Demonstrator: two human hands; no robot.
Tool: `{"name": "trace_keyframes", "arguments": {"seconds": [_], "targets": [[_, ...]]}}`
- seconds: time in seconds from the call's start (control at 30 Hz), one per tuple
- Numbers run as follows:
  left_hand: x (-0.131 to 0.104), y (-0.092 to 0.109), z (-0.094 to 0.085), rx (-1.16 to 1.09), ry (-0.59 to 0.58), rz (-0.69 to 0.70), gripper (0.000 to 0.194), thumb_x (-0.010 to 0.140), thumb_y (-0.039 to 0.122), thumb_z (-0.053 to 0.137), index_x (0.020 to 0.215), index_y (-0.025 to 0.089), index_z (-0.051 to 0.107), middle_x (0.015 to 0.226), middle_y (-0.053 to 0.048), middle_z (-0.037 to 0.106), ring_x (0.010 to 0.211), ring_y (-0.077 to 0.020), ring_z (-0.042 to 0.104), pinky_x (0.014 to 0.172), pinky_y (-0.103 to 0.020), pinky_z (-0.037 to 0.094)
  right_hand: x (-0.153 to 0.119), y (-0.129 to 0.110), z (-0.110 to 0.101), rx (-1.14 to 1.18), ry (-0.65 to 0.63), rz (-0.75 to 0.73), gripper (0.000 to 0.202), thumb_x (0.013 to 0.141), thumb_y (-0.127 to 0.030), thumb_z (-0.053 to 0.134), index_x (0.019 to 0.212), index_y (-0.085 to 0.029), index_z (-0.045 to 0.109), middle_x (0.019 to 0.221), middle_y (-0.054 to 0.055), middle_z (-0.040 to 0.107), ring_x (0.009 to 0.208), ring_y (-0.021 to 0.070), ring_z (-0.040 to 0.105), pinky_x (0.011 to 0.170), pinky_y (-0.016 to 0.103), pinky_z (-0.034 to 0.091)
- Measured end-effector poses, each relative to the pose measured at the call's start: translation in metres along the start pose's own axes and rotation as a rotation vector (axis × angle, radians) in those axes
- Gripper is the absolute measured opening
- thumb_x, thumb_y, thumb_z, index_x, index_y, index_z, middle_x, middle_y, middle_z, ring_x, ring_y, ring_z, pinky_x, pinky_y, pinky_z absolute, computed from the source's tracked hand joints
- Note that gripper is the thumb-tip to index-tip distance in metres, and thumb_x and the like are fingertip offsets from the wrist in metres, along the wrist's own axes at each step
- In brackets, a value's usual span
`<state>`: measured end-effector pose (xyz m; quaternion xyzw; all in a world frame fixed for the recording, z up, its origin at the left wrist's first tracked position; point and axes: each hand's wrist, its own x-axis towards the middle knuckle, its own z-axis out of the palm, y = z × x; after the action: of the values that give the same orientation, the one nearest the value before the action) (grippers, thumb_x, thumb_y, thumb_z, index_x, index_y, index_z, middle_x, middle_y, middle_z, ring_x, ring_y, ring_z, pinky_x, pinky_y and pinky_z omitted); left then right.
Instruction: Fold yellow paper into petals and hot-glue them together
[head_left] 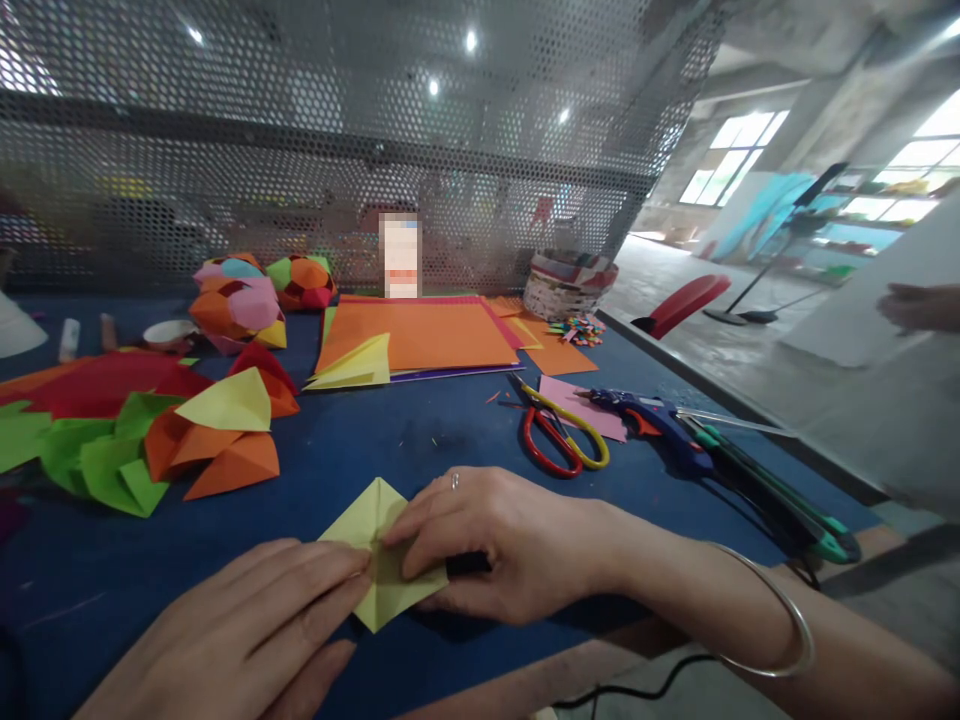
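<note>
A small yellow-green paper square, creased and turned like a diamond, lies near the front edge of the blue table. The fingers of my left hand are close together and lie on its left part, fingertips near the middle. My right hand, with a ring, holds the right side between curled fingers on top and the thumb by the lower right edge. Both sets of fingertips nearly meet at the centre crease. Folded paper pieces in green, orange and yellow lie to the left.
Scissors, a glue gun and a green-black tool lie right. Behind are orange sheets, paper balls and a basket. A perforated metal screen borders the table. Another person's hand shows far right.
</note>
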<state>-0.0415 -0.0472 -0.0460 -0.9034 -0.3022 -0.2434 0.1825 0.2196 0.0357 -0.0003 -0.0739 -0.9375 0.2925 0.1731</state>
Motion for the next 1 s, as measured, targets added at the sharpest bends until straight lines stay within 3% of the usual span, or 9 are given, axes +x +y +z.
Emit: {"name": "trace_keyframes", "arguments": {"seconds": [0.13,0.27,0.4,0.57,1.0], "targets": [[0.004,0.004,-0.001,-0.019,0.007,0.025,0.028,0.087,0.022,0.054,0.113,0.025,0.065,0.106,0.003,0.074,0.095,-0.012,0.07,0.086,-0.022,0.055,0.0,0.001,-0.006,0.142,-0.004,0.108,0.009,0.088,-0.018,0.067,0.096,-0.014,0.068,0.104,0.008,0.073,0.103,0.0158,0.067,0.091,0.025,0.05],[0.008,0.007,-0.001,-0.041,0.05,0.058,0.023,0.087,0.019,0.053,0.105,0.024,0.068,0.099,0.002,0.075,0.09,-0.0111,0.07,0.083,-0.021,0.056,0.003,0.005,-0.004,0.196,0.034,0.171,0.006,0.09,-0.02,0.066,0.087,-0.016,0.069,0.091,0.003,0.072,0.091,0.013,0.066,0.083,0.022,0.05],[0.009,0.008,0.0,-0.04,0.037,0.061,0.024,0.088,0.02,0.052,0.107,0.023,0.068,0.099,0.002,0.075,0.091,-0.012,0.07,0.085,-0.022,0.055,0.006,0.008,0.007,0.098,0.146,0.183,0.013,0.091,-0.023,0.066,0.081,-0.015,0.067,0.079,0.002,0.068,0.079,0.0127,0.061,0.078,0.024,0.048],[0.009,0.009,0.001,-0.059,0.036,0.064,0.026,0.09,0.02,0.051,0.111,0.022,0.066,0.1,0.001,0.075,0.093,-0.0121,0.07,0.087,-0.021,0.054,0.011,0.007,0.019,-0.047,0.228,0.2,0.009,0.088,-0.02,0.069,0.081,-0.016,0.065,0.083,0.002,0.064,0.081,0.0132,0.059,0.088,0.028,0.044],[0.002,0.01,0.001,-0.069,0.034,0.083,0.022,0.091,0.021,0.053,0.106,0.019,0.069,0.1,0.001,0.076,0.095,-0.0124,0.069,0.084,-0.02,0.054,0.016,0.008,0.028,-0.191,0.209,0.248,0.013,0.089,-0.024,0.068,0.081,-0.016,0.061,0.083,0.001,0.06,0.079,0.0139,0.055,0.084,0.028,0.04]]}}
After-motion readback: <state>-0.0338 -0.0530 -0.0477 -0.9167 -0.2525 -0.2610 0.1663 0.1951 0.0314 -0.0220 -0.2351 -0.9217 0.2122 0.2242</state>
